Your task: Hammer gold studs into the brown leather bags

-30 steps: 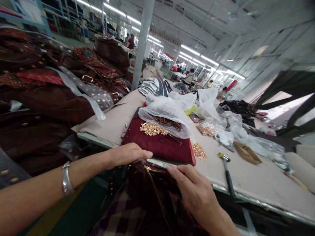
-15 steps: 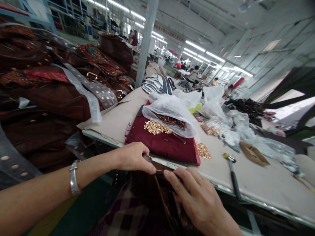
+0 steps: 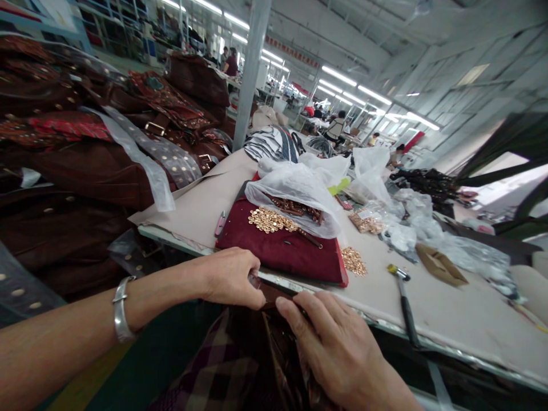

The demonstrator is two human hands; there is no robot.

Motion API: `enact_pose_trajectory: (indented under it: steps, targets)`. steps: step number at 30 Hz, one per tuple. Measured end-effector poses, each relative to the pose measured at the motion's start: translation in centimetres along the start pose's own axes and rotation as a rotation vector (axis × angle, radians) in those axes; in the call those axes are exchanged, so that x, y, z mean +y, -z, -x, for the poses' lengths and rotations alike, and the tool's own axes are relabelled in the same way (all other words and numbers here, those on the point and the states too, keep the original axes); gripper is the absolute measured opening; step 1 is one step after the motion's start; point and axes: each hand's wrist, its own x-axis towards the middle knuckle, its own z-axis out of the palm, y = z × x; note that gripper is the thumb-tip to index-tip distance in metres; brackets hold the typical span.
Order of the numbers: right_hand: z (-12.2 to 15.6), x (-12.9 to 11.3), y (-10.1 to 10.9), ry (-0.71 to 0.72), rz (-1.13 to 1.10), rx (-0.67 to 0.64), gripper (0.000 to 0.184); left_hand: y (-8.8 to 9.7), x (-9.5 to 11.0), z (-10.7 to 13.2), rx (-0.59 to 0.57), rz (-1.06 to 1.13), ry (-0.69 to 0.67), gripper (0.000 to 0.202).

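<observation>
Between my two hands, at the table's front edge, is a brown leather bag [image 3: 274,297]; its body hangs down over my lap, mostly in shadow. My left hand [image 3: 233,277] is closed on the bag's top edge, thumb pointing right. My right hand [image 3: 338,337] grips the same edge a short way to the right, fingers bent over it. Just beyond them lies a dark red cloth pad [image 3: 274,260]. On it are a pile of gold metal studs [image 3: 269,220] and a translucent plastic bag [image 3: 282,182] with small brown leather straps [image 3: 295,208] in its mouth.
A hammer [image 3: 405,302] lies at right on the table [image 3: 454,319]. Near it are loose copper-coloured pieces [image 3: 353,261], a cardboard piece [image 3: 440,264] and plastic bags. Brown leather bags [image 3: 85,171] are heaped at left. A metal post [image 3: 252,74] rises behind. People work farther back.
Both hands stay on the bag's top edge with slightly shifted fingers. The zip-like gold line seen between them earlier no longer shows; plain brown leather does. My view has shifted slightly.
</observation>
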Motion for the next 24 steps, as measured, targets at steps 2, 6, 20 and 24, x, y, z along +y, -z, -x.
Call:
enact_pose_trajectory:
  steps: [2,6,20,24]
  targets:
    - [0.0,0.0,0.0,0.005,-0.002,-0.008,0.034,0.2,0.0,0.0,-0.018,-0.013,-0.011,0.024]
    - [0.4,0.3,0.2,-0.001,-0.017,-0.013,0.035,0.4,-0.6,-0.4,-0.059,0.067,-0.003,0.027]
    - [0.9,1.3,0.4,-0.006,0.055,0.002,0.034,0.3,-1.5,-1.3,-0.124,0.2,-0.015,0.028]
    - [0.8,1.3,0.2,0.007,0.044,0.013,0.034,0.0,-1.8,-1.5,-0.117,0.215,-0.006,0.025]
